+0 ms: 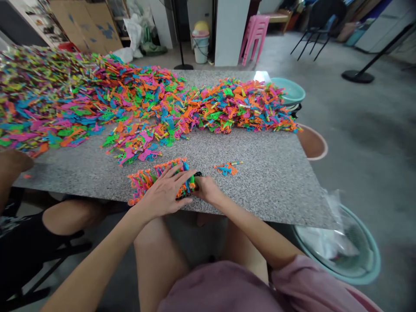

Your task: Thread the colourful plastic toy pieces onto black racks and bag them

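A row of bright plastic toy guns with orange ends stands packed side by side at the table's near edge. Parts of a black rack show under and beside them. My left hand lies across the top of the row, fingers stretched out and spread. At the row's right end, my right hand is closed on the black rack; its fingertips are partly hidden. A few loose toy guns, orange and blue, lie on the table just beyond my right hand.
A large heap of toy guns spreads over the grey speckled table and rises at the far left. Another person's arm rests at the left edge. Basins and a teal basket with plastic bags stand along the right side.
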Available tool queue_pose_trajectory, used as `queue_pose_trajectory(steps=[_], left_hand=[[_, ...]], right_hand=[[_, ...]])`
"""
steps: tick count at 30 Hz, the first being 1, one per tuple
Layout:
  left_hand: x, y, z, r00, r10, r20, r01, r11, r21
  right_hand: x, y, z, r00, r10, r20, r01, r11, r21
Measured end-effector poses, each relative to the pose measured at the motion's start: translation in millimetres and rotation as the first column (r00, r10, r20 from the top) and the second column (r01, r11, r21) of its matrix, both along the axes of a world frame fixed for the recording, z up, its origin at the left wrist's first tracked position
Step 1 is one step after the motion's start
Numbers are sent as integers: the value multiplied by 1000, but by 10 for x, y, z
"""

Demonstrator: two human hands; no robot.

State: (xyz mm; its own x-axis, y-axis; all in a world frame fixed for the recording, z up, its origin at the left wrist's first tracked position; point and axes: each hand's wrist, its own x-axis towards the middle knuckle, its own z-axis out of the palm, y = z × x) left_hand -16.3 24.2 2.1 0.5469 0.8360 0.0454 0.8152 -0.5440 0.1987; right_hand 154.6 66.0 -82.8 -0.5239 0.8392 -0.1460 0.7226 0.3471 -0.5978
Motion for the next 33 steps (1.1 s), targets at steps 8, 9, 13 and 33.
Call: queue_pose_trajectory(steps=[8, 9, 13, 33], left_hand=[[36, 20, -131, 1000, 11, 5, -12, 992, 125], [27, 25, -145, 1000, 7, 4, -7, 991, 131], [-9, 39, -120, 1000, -9, -12, 10, 995, 100], [-32, -9, -34, 999, -5, -48, 7, 999, 39]], right_hand=[[560, 198, 92, 1000, 6, -12, -3, 980, 200], [734, 327, 124, 994, -92, 61, 73, 961, 268], [1277, 744, 176, 923, -80, 375, -55, 940, 336], [-56, 710, -171, 938, 85, -336, -89, 996, 4]])
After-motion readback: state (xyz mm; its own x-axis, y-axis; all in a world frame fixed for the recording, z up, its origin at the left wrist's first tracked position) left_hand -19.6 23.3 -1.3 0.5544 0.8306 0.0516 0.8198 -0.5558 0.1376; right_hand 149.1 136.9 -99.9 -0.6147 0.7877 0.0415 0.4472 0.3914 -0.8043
